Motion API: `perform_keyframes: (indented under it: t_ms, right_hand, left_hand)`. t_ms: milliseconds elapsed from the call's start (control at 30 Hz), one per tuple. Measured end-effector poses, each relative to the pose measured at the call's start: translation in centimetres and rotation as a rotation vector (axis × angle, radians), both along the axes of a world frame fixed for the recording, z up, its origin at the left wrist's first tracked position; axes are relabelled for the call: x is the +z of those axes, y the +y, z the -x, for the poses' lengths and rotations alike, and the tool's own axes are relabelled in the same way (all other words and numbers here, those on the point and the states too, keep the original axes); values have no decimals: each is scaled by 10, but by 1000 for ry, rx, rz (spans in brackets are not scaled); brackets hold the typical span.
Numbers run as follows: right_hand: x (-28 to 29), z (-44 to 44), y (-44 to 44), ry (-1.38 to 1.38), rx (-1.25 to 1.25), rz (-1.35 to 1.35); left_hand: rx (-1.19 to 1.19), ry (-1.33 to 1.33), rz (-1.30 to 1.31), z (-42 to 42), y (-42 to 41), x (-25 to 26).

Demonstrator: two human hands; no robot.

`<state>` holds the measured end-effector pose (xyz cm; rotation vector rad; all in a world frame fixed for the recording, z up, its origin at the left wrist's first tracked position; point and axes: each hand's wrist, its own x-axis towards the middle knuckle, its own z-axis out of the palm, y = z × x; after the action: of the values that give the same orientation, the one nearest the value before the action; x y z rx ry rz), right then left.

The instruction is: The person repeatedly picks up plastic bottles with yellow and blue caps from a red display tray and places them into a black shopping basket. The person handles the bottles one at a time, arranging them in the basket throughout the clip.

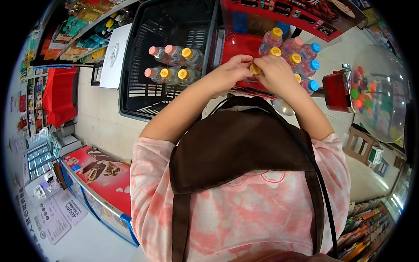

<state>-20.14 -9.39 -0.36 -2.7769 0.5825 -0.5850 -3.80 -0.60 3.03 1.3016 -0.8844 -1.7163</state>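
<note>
On the red stand, a plastic bottle with a yellow cap (255,69) is between my two hands. My left hand (234,72) curls around its left side, thumb and fingers at the cap. From the right, my right hand (277,73) closes its fingers on the same bottle. My hands cover much of its body. Close beside my right hand are several more bottles with yellow, pink and blue caps, among them a yellow-capped bottle (272,38) at the back and a blue-capped bottle (308,68) at the right.
To the left, a dark plastic basket (131,95) holds several bottles (175,54) with pink and yellow caps in two rows. A white box (114,59) stands beyond it. At the right is a clear globe (381,93) with colored balls. A red-topped freezer (104,177) stands lower left.
</note>
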Motion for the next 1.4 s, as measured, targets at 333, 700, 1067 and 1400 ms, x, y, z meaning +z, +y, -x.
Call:
perform_keyframes:
  t_ms: [333, 700, 1067, 1400]
  right_hand:
    - [-18, -43, 3, 13, 51, -239]
    - [-20, -53, 7, 97, 43, -299]
    - [-20, -50, 2, 138, 15, -316]
    - [22, 8, -37, 171, -212, 52]
  left_hand:
    - [251, 76, -36, -23, 19, -13]
    - [237, 64, -63, -29, 25, -15]
    - [168, 12, -29, -27, 17, -16]
    - [-116, -511, 297, -10, -21, -3]
